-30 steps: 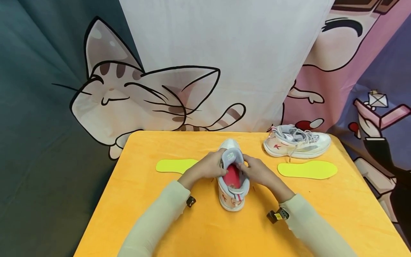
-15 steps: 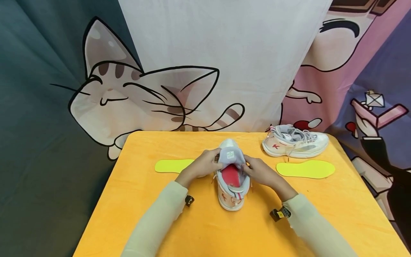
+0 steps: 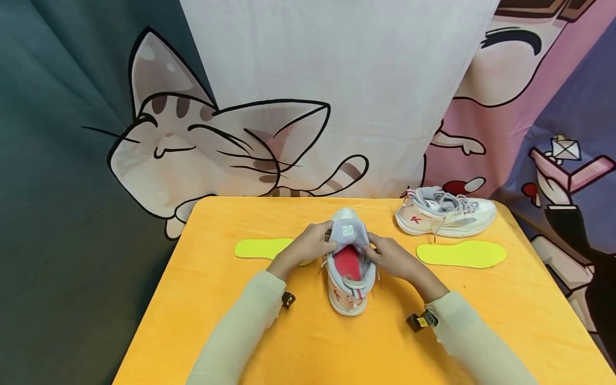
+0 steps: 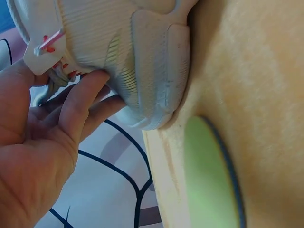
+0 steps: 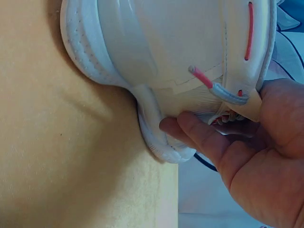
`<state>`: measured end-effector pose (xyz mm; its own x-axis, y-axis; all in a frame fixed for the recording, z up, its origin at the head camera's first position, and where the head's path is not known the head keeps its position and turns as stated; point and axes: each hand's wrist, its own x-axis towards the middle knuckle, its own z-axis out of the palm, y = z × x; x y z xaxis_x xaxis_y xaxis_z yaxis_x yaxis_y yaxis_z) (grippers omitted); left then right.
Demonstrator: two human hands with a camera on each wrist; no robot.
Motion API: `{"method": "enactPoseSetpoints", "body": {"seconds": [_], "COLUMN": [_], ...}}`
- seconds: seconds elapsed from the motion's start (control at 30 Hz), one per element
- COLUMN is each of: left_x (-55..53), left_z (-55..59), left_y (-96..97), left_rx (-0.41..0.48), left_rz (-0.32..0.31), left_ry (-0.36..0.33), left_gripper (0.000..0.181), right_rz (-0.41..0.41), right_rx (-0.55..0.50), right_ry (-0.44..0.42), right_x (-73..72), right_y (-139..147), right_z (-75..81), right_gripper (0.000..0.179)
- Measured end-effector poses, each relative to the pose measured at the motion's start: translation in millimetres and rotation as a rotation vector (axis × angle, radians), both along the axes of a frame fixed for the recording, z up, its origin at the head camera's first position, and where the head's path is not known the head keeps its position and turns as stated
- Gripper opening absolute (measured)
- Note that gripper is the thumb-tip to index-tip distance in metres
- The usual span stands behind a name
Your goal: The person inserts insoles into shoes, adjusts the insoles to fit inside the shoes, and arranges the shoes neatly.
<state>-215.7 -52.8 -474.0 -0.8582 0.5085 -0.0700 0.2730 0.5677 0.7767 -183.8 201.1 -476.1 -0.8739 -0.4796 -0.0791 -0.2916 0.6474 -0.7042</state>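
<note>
A white sneaker (image 3: 347, 303) stands on the table, heel toward me and toe away. Its grey tongue (image 3: 348, 231) is spread wide with the label showing, and a red insole (image 3: 347, 263) lies inside. My left hand (image 3: 310, 245) grips the left edge of the opening, thumb inward; in the left wrist view its fingers (image 4: 85, 102) touch the shoe's outer side. On the opposite edge, my right hand (image 3: 391, 256) holds the upper, its thumb at the rim. The right wrist view has that hand's fingers (image 5: 202, 133) against the sidewall, beside a loose lace end (image 5: 228, 95).
At the back right of the yellow table (image 3: 308, 342) a second white sneaker (image 3: 445, 213) lies toe to the right. One lime insole (image 3: 462, 254) is in front of it. Another lime insole (image 3: 260, 248) sits left, partly behind my left hand. A printed curtain (image 3: 308, 64) hangs behind.
The tongue has been pulled open and flattened, so its label faces up. My right thumb has drawn back from inside the opening to its edge. The shoe stays in place.
</note>
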Motion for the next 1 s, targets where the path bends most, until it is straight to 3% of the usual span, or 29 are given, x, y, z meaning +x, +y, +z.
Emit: {"method": "enactPoseSetpoints", "body": {"seconds": [0.17,0.3,0.47,0.57,0.73,1.0], "left_x": [5.2,10.9,17.6,19.6,19.1,6.7], "left_z": [-3.6,0.6,6.9,9.7,11.7,7.4], "left_y": [1.8,4.2,10.2,14.5,14.4,1.2], "left_rx": [-0.019,-0.060,-0.089,-0.098,-0.129,-0.083], "left_rz": [0.011,-0.009,-0.033,-0.034,-0.045,-0.089], "left_ry": [0.041,0.065,0.014,-0.001,0.004,-0.002], "left_gripper": [0.043,0.046,0.061,0.063,0.051,0.033], "right_rz": [-0.044,-0.098,-0.143,-0.132,-0.099,-0.037], "right_rx": [0.003,0.029,0.089,0.125,0.133,0.084], "right_ry": [-0.030,-0.051,-0.085,-0.079,-0.081,-0.042], "right_x": [0.9,2.6,2.3,0.0,-3.7,-7.3], "right_y": [-4,-10,-20,-23,-21,-6], "right_z": [-0.8,1.6,7.4,10.4,10.5,6.2], "right_gripper": [0.047,0.052,0.058,0.049,0.035,0.038]}}
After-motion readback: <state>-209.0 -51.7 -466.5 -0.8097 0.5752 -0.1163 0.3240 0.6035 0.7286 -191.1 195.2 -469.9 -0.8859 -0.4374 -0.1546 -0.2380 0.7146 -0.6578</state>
